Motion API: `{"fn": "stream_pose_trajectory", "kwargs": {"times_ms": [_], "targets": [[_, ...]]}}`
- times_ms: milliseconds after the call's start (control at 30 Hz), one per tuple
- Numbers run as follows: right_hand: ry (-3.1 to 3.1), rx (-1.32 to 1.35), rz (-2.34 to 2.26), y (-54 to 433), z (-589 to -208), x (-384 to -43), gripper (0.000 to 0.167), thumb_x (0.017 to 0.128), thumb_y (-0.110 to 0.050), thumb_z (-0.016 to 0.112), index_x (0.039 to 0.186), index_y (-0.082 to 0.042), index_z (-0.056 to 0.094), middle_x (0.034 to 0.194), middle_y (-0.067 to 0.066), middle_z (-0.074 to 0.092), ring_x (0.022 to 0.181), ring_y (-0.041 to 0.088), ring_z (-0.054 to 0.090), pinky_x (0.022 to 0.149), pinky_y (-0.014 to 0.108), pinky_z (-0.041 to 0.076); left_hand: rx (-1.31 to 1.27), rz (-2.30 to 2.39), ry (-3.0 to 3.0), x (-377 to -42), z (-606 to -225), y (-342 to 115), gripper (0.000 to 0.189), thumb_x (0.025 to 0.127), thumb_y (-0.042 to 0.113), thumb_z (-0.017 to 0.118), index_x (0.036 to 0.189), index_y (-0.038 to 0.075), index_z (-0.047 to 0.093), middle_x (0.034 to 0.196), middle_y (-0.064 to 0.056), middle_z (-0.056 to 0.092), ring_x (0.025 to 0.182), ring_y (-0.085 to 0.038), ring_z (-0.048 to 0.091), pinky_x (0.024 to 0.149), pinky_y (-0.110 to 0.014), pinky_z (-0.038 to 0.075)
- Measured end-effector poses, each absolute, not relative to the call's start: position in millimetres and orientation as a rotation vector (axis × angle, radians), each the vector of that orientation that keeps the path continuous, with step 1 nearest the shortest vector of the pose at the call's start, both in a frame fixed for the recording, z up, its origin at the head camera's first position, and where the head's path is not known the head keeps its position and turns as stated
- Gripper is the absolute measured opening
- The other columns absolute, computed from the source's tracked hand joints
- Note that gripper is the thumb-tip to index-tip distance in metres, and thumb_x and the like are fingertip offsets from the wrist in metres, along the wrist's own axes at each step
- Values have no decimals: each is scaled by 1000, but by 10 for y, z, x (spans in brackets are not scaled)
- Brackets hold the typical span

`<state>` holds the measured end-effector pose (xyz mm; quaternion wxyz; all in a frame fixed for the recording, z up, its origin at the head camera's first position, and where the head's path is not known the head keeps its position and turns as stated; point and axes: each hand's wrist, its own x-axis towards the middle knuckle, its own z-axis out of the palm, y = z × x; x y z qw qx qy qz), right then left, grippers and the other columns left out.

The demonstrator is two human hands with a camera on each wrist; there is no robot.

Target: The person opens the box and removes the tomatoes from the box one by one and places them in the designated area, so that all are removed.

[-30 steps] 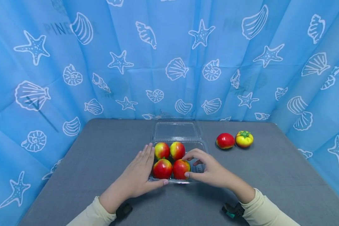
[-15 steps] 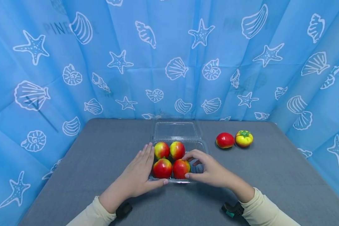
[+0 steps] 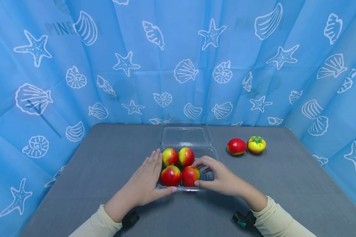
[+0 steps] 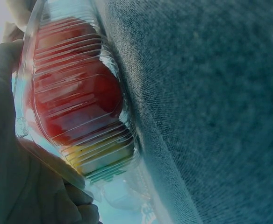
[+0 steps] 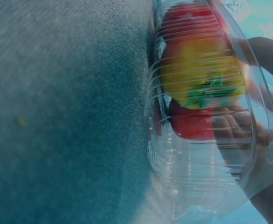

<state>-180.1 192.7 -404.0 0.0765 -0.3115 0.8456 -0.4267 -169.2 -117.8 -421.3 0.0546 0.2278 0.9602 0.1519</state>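
A clear plastic clamshell box (image 3: 207, 151) stands on the table with its lid (image 3: 184, 135) folded back. Several red-and-yellow toy tomatoes fill its left and middle part, including a front-left one (image 3: 170, 176) and a back-left one (image 3: 169, 157). My left hand (image 3: 140, 184) lies along the box's left side, fingers straight and thumb along the front rim. With thumb and curled fingers, my right hand (image 3: 222, 177) holds the front toy tomato (image 3: 190, 176) beside the box's right-hand space. Through the ribbed wall in the right wrist view, a toy tomato's green calyx (image 5: 211, 95) shows.
Two more toy tomatoes lie outside the box at the back right: a red one (image 3: 236, 146) and a yellow one (image 3: 256, 145) with a green calyx. A grey cloth covers the table (image 3: 115, 148). Behind it hangs a blue shell-patterned curtain (image 3: 178, 42).
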Motion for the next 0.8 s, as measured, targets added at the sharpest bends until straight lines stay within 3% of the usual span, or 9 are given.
{"fn": "stream_pose_trajectory", "kwargs": {"times_ms": [800], "targets": [[2469,-962,-1345,1990,-4027,-1836,45,92,-24,84,132,-26,64,135,-7,65,120,20,64,99,45,61,676,461,2912,-1691,-4208,-1169,123,86,91,51,172,12,11,181,-6,3,168,-30,7,133,-54,19]]}}
